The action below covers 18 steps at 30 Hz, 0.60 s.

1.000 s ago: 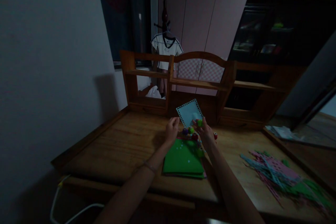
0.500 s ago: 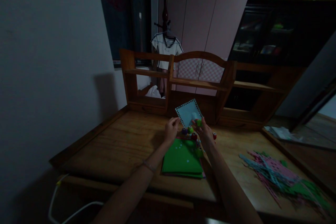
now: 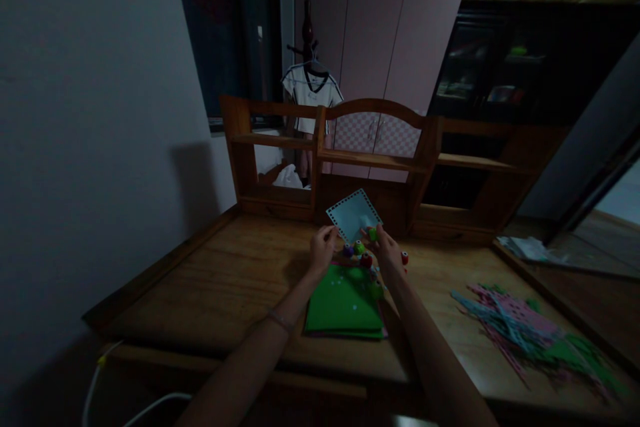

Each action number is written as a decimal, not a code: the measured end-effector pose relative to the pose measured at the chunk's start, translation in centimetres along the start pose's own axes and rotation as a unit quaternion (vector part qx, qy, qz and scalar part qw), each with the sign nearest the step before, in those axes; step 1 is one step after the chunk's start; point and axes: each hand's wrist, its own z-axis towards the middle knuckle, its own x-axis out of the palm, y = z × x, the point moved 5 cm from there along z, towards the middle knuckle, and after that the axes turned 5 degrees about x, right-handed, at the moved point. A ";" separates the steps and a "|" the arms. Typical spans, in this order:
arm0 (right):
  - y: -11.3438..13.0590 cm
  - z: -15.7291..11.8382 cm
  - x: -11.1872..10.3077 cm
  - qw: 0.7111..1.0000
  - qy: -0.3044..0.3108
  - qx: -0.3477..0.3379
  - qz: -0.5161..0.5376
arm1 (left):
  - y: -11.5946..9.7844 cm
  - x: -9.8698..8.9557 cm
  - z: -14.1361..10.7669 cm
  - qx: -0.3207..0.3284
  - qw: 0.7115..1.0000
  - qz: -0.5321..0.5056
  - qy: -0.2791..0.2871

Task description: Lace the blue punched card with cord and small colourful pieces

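A light-blue square sheet (image 3: 354,213) is held tilted above the table, with a row of small holes along its edges. My left hand (image 3: 324,248) pinches its lower left edge between thumb and fingers. At the sheet's right corner, my right hand (image 3: 389,250) has its fingers closed on a small green round thing (image 3: 372,233), whose exact kind I cannot make out. Below the hands stand a purple round piece (image 3: 349,250), a green one (image 3: 359,247) and a red one (image 3: 367,260). Green sheets (image 3: 344,303) lie stacked under my wrists, with small pale bits on top.
Pink, blue and green strips and sheets form a loose pile (image 3: 530,327) on the right of the wooden table (image 3: 225,280). Another red piece (image 3: 405,257) stands right of my right hand. A wooden shelf unit (image 3: 370,159) rises along the table's back edge.
The fingers of my right hand have drawn closer together around the green piece, which has turned a little against the sheet. The whole view has shifted slightly.
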 end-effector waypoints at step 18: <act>0.8 -0.6 0.4 1.000 0.004 0.012 0.000 | 1.7 0.1 -0.1 -0.087 0.996 -0.025 -0.008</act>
